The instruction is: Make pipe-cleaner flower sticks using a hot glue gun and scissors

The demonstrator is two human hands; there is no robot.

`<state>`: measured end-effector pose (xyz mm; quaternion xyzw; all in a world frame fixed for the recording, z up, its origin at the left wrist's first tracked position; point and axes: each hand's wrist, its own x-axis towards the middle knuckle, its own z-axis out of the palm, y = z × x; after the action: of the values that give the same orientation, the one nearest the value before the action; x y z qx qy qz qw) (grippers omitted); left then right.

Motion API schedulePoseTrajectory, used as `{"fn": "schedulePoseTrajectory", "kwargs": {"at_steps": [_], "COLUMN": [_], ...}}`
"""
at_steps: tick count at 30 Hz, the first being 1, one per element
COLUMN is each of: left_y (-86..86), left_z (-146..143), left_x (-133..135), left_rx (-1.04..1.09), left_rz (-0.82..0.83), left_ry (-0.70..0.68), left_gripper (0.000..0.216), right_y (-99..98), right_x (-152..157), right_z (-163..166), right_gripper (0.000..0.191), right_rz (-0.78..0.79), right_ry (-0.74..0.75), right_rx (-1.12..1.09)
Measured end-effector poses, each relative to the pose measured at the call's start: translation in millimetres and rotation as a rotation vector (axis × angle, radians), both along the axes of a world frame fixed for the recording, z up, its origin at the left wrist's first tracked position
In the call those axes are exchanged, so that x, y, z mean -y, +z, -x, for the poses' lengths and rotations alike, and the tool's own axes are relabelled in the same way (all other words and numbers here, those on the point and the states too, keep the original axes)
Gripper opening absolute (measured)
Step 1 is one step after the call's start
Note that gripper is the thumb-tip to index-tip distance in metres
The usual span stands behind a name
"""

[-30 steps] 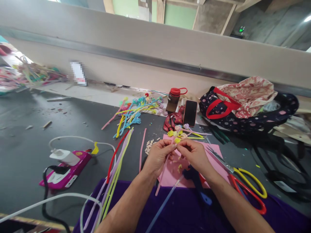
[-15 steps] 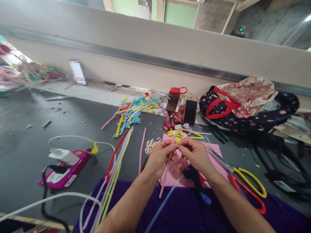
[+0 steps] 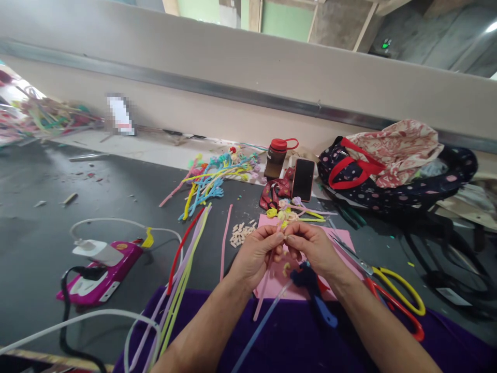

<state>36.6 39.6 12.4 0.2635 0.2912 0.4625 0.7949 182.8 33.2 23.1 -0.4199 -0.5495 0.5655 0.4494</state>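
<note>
My left hand (image 3: 252, 259) is closed around a pink pipe cleaner (image 3: 261, 295), whose long end hangs down toward me. My right hand (image 3: 315, 249) meets it at the top, thumb and forefinger pinched together by the stem's upper end. What lies between those fingertips is too small to make out. Both hands are above a pink sheet (image 3: 341, 241). Under them on the sheet rests a blue glue gun (image 3: 316, 298) with a long translucent glue stick (image 3: 258, 329) in it. Just beyond my fingers lie yellow and pale pipe-cleaner flowers (image 3: 285, 212).
Scissors (image 3: 399, 290) with yellow and red handles lie at right. Left are loose pipe cleaners (image 3: 186, 274), a magenta power strip (image 3: 104, 274) and white cable. Small beige pegs (image 3: 241, 234), colourful stems (image 3: 209, 181), a bottle (image 3: 276, 158), phone (image 3: 303, 178) and bag (image 3: 388, 181) stand behind.
The hands stay together in nearly the same place, with a small shift of the fingers at the pipe cleaner's upper end. The view has turned slightly.
</note>
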Motion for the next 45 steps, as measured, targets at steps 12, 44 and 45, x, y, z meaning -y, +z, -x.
{"fn": "schedulePoseTrajectory", "kwargs": {"at_steps": [12,44,45], "left_y": [2.8,2.5,2.1], "left_z": [1,-3,-3], "left_x": [-1,2,2], "left_rx": [-0.099,-0.129,-0.135], "left_rz": [-0.038,0.023,0.023], "left_ry": [0.045,-0.045,-0.049], "left_gripper": [0.015,0.017,0.018], "right_y": [8.8,-0.5,-1.6], "right_x": [-4,-10,-11], "right_z": [-7,-16,-17], "right_gripper": [0.013,0.02,0.021], "right_rz": [-0.115,-0.019,-0.015], "right_ry": [0.019,0.167,0.174], "right_rx": [0.19,0.116,0.11]}}
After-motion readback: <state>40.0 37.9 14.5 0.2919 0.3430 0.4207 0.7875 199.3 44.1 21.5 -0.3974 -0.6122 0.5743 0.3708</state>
